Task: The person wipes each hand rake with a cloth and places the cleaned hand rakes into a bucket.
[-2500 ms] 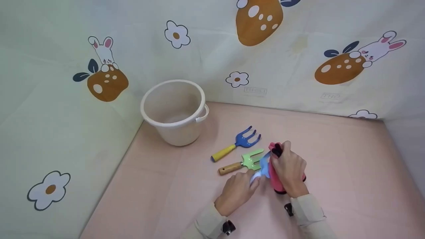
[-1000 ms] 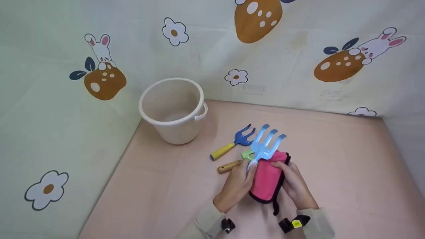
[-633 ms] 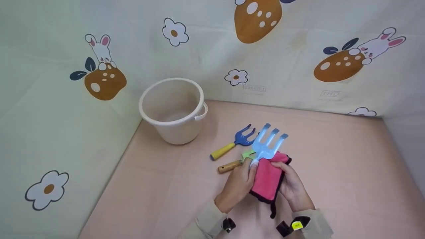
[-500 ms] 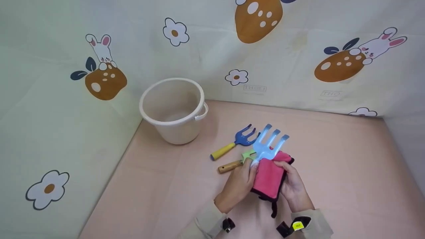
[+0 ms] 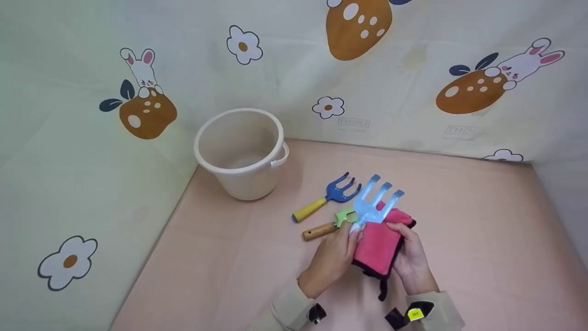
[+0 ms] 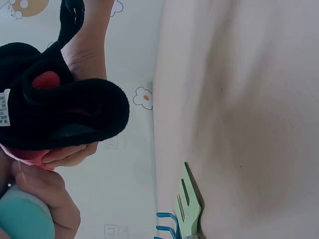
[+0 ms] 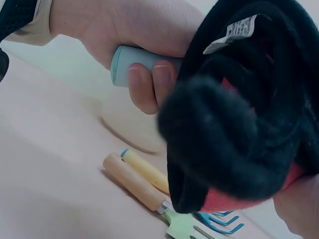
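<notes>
Rake [image 5: 368, 210] and cloth [image 5: 377, 247] are in hand, the wiping seemingly midway.
The left grip [image 5: 328, 263] is wrapped round the rake's handle, above the counter [image 5: 229, 276]; the right grip [image 5: 412, 259] pinches the cloth, which lies partly behind the rake's head. Neither is set down yet; the blue fork [image 5: 336, 193] and green fork [image 5: 320, 231] lie nearby on the counter, whether wiped cannot be told.

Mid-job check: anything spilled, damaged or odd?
One oddity: a faint yellowish patch on the wall, upper right in the head view, unlike its prints, perhaps a stain. No visible spill or damage: the bucket stands upright, the held rake shows no break.
</notes>
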A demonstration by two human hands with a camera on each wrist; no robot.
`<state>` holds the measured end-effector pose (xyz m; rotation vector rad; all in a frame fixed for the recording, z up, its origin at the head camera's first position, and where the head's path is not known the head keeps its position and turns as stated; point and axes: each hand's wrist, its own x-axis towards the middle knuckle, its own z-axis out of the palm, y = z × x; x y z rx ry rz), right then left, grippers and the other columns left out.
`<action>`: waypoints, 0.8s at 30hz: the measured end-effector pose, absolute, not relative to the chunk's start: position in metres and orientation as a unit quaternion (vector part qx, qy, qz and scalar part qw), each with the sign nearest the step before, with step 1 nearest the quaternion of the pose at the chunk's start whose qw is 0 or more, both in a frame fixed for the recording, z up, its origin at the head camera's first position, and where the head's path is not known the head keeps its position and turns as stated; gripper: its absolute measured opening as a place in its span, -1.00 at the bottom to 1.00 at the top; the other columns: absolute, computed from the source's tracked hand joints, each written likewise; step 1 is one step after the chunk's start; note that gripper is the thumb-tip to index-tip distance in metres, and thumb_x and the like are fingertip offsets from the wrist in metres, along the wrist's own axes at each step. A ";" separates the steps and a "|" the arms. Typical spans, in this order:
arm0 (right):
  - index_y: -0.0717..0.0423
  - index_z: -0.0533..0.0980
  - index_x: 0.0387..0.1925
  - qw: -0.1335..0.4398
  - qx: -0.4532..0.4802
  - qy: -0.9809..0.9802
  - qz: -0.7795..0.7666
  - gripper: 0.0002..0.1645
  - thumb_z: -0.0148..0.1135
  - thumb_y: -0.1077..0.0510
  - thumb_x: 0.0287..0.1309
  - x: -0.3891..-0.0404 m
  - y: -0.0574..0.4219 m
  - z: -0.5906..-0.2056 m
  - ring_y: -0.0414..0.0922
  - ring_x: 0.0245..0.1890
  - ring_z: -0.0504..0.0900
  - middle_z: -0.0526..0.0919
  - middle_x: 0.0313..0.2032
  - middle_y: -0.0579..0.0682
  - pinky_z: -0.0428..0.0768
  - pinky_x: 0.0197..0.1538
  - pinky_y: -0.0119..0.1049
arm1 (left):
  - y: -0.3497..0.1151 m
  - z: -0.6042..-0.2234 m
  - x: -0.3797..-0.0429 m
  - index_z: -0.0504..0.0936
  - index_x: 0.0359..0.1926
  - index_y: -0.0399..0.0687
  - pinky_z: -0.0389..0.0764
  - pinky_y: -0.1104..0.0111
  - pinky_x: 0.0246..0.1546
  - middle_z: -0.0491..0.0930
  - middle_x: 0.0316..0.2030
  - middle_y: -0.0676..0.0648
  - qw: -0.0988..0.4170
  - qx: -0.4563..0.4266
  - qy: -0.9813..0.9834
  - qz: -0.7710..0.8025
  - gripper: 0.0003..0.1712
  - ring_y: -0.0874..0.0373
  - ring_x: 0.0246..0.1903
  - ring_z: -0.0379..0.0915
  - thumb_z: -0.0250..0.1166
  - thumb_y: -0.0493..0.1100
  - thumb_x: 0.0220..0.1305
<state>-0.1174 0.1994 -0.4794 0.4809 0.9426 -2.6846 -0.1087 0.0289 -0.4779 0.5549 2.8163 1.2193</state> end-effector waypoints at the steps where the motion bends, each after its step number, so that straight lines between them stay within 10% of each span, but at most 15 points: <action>1: -0.07 0.12 0.08 0.125 0.170 0.326 -0.921 -0.69 -0.24 0.22 0.35 -0.117 0.200 -0.478 -0.18 -0.05 0.46 0.38 -0.03 -0.10 0.51 0.00 -0.30 | 0.029 -0.478 -0.109 0.33 0.02 -0.13 0.29 0.63 -0.62 0.19 -0.60 0.11 0.014 0.176 0.903 0.392 -0.58 0.39 -0.64 0.22 -0.22 0.08 0.47; 24: 0.00 0.28 0.00 0.066 0.130 0.324 -0.935 -0.70 -0.27 0.32 0.33 -0.126 0.223 -0.464 -0.27 0.02 0.40 0.46 -0.03 -0.17 0.34 0.13 -0.44 | 0.023 -0.473 -0.106 0.31 -0.10 -0.11 0.30 0.59 -0.61 0.19 -0.57 0.10 0.061 0.195 0.904 0.375 -0.65 0.36 -0.61 0.21 -0.24 0.05 0.48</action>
